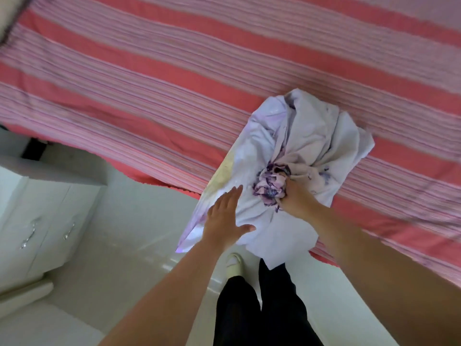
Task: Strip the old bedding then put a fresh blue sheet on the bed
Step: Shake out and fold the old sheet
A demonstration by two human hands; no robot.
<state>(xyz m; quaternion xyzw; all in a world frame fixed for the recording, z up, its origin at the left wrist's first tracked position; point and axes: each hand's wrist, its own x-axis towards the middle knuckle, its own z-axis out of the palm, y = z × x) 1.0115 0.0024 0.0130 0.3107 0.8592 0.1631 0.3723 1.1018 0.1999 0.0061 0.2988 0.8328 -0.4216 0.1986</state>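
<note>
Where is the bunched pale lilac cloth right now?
In the head view, the pale lilac cloth lies right of centre on the pink striped sheet, hanging over the bed's near edge; the right hand grips its gathered middle.

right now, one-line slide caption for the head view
Right hand grips bunched pale cloth on striped bed sheet; left hand open.

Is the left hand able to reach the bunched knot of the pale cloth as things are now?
Probably yes. The left hand lies open and flat on the pale cloth, beside the bunched knot. Nothing lies between them, though the right hand already grips the knot from the other side.
</note>
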